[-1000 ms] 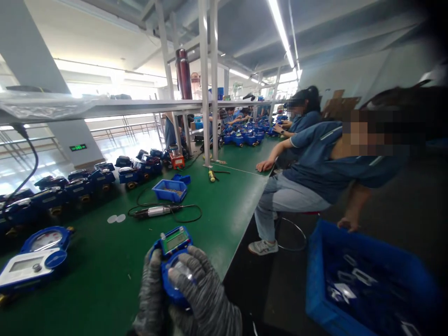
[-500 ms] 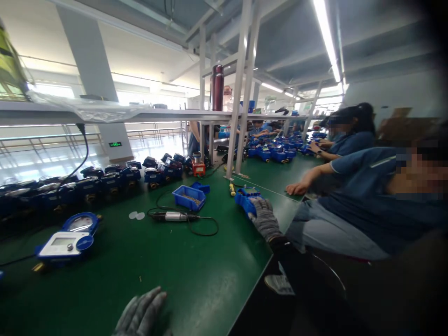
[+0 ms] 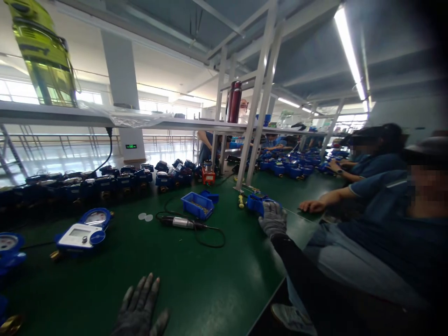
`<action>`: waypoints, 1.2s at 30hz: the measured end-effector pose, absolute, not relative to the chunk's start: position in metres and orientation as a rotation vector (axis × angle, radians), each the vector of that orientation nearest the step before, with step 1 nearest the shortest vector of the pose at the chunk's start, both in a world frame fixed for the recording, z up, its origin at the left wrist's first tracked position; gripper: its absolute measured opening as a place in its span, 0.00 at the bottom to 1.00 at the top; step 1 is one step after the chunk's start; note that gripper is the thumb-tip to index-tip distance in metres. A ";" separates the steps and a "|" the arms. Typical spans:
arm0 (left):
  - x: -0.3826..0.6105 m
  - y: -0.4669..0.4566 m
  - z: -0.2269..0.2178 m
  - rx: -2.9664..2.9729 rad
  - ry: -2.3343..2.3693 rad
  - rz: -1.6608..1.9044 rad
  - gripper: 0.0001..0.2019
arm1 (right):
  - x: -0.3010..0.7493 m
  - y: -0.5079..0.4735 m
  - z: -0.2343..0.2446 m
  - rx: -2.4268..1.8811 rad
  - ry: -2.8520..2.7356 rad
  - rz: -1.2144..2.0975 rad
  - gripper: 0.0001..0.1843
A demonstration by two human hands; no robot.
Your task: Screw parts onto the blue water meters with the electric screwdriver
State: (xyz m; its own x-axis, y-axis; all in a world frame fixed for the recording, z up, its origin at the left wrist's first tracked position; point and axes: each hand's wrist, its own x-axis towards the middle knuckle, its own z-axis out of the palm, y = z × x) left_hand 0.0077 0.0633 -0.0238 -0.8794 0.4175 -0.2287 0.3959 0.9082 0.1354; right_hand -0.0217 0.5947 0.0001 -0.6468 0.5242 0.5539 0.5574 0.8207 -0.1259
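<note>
Lower centre of the frame: the left hand (image 3: pixel 140 305), gloved, lies flat on the green bench (image 3: pixel 210 280), fingers spread, its grip released and holding nothing; bare bench surface surrounds it. Centre right: the right hand (image 3: pixel 273 219), arm outstretched beside the bench's right edge, rests its grip over a blue meter (image 3: pixel 257 203); finger closure cannot be told. Centre: electric screwdriver (image 3: pixel 182 222), then small blue tray (image 3: pixel 197 205).
</note>
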 end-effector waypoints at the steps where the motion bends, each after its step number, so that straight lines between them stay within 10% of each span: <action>1: -0.006 0.076 -0.015 0.633 2.857 0.144 0.38 | -0.022 0.571 -0.007 -0.728 -2.381 -0.089 0.33; 12: -0.082 0.095 -0.010 0.371 3.391 0.657 0.31 | -0.005 0.255 -0.058 0.683 -2.082 0.332 0.21; 21: -0.151 -0.055 0.015 -0.685 3.568 0.854 0.60 | -0.027 0.250 -0.078 0.567 -2.148 0.392 0.20; 36: -0.184 -0.073 -0.006 -0.556 3.553 0.934 0.47 | -0.052 0.246 -0.080 0.415 -2.246 0.479 0.22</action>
State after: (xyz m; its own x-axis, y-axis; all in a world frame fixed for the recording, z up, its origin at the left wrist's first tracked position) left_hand -0.1836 -0.0732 -0.0056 -0.7984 -0.3998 0.4503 -0.1267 0.8425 0.5235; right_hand -0.0518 0.2459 -0.0804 -0.6372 -0.1410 0.7576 -0.4381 0.8751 -0.2056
